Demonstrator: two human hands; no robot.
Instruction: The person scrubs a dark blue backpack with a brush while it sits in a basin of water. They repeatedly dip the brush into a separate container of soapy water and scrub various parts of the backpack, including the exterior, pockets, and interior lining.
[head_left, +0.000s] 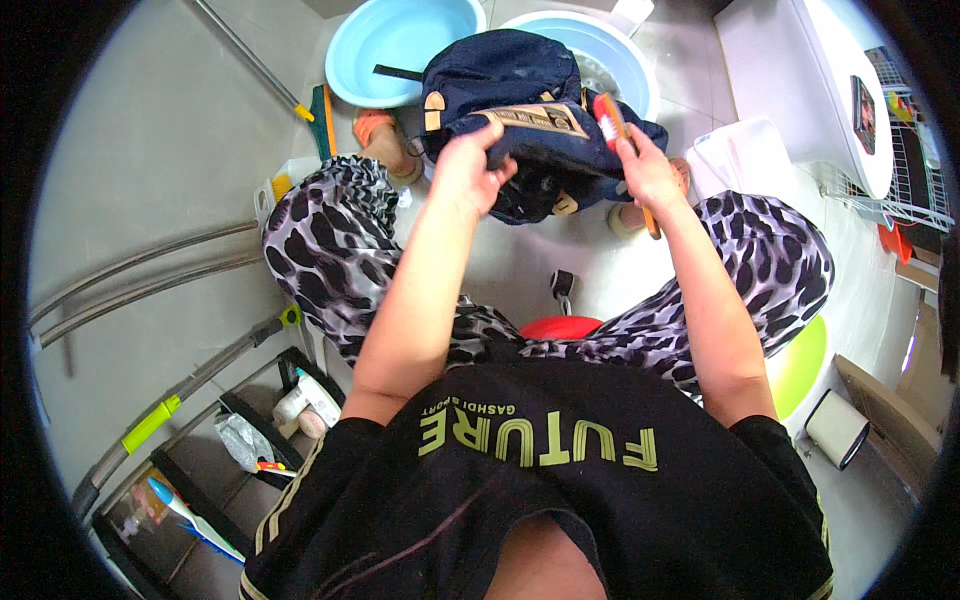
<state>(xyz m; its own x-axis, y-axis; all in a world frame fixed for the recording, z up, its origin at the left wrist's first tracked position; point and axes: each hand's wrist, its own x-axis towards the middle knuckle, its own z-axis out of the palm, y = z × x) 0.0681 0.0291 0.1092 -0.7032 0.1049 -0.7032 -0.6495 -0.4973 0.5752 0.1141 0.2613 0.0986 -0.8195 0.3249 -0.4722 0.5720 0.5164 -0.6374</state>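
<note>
A dark navy fabric backpack (502, 71) with tan patches lies in front of me, across the near rims of two light blue basins. My left hand (474, 166) grips the edge of its flap, beside a tan label that bears writing. In my right hand (651, 171) is a wooden-backed scrub brush (611, 120) with red and white bristles, held at the right part of the backpack. Whether the bristles touch the fabric I cannot tell. The left basin (360, 45) shows a plain blue inside; the right basin (645, 67) holds what looks like sudsy water, partly hidden by the backpack.
A broom (322, 120) leans at the upper left, above metal rails (150, 255). A shelf rack (202, 480) with bottles and a brush stands lower left. At right are a white plastic container (739, 161), a white appliance-like body (787, 82) and a green basin (802, 367).
</note>
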